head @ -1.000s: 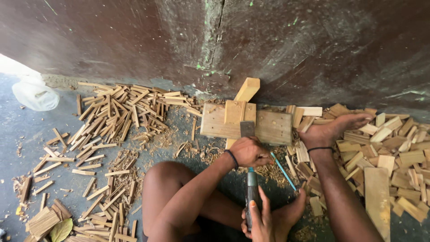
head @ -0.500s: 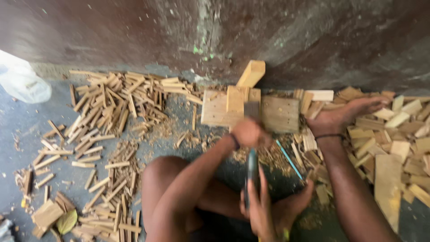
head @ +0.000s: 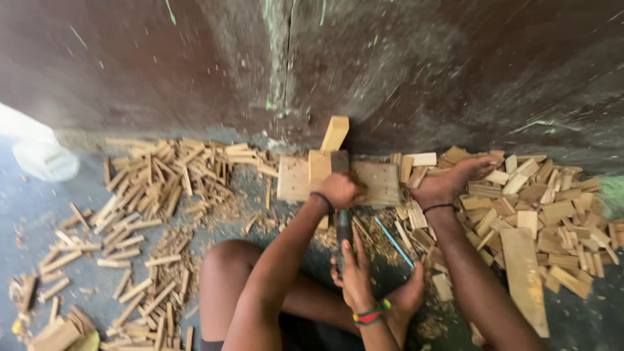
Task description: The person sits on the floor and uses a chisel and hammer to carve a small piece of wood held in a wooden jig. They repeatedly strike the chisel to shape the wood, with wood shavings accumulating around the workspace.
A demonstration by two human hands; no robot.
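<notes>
1. Head view: since a second ago the left hand (head: 339, 190) has slid up the frame along the tool (head: 342, 231). It now sits at the near edge of the board (head: 380, 182), centre frame.
2. Right hand (head: 448, 184) has barely shifted and stays on the offcuts (head: 539, 208), right of centre.
3. Judgement: the left hand is setting up at the board while the right feels for another piece. No fresh split shows.
4. Left hand: closed fist, knuckles up, apparently wrapped round the tool's upper end. Motion blur hides whether a wood piece is under it too.
5. Right hand: open, palm down, fingers spread across the offcuts. Cannot tell if it pinches one.
6. Tool location: centre frame, its dark handle touching a foot (head: 357, 273) at the lower end. The dark head shows just above the fist, on the board.
7. Tool long axis: runs bottom to top of the frame, nearly vertical. The head end points up toward the wall (head: 455, 65).
8. Block (head: 335, 133) leans just beyond the head, tilted right.
9. Sticks (head: 162, 175) lie scattered across the left of the frame, well apart from both hands.
</notes>
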